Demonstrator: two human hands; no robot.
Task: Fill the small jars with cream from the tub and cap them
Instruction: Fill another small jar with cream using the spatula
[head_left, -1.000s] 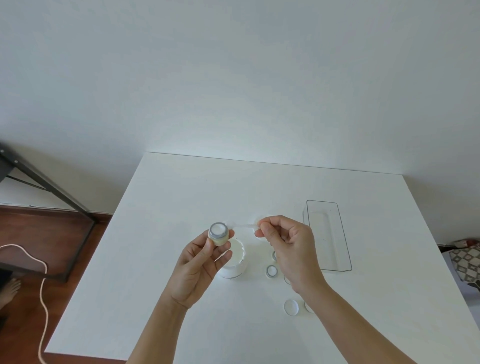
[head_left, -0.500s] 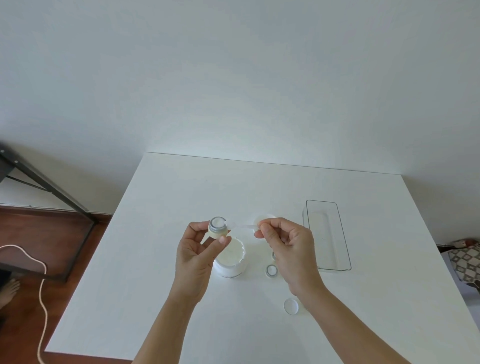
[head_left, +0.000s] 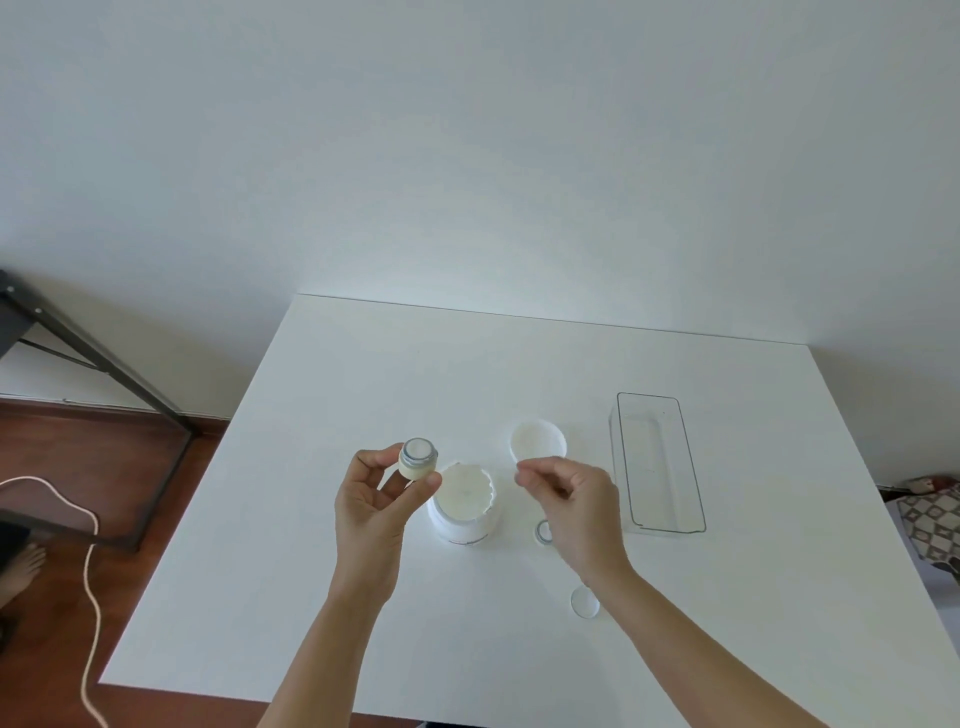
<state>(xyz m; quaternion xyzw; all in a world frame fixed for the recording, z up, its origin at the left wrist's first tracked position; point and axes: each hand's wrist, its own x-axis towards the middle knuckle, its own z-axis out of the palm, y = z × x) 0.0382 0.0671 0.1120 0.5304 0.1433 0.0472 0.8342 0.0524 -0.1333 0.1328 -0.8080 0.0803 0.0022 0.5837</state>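
Observation:
My left hand (head_left: 371, 499) holds a small glass jar (head_left: 418, 457) upright by thumb and fingers, above and left of the open white cream tub (head_left: 465, 506). The jar looks filled with pale cream and has no cap. My right hand (head_left: 571, 499) hovers right of the tub, thumb and forefinger pinched on a thin clear spatula that barely shows. The tub's white lid (head_left: 537, 440) lies upside down behind that hand. Another small jar (head_left: 544, 532) stands partly hidden under my right hand. A clear cap (head_left: 584, 601) lies near my right wrist.
A clear rectangular plastic tray (head_left: 657, 467) stands at the right of the white table (head_left: 363, 374). Off the table's left edge are a dark metal frame (head_left: 104, 364), a white cord (head_left: 91, 571) and a wooden floor.
My right hand has drawn the spatula away from the jar's mouth, toward the right. My left hand has shifted the jar slightly left, uncovering the tub.

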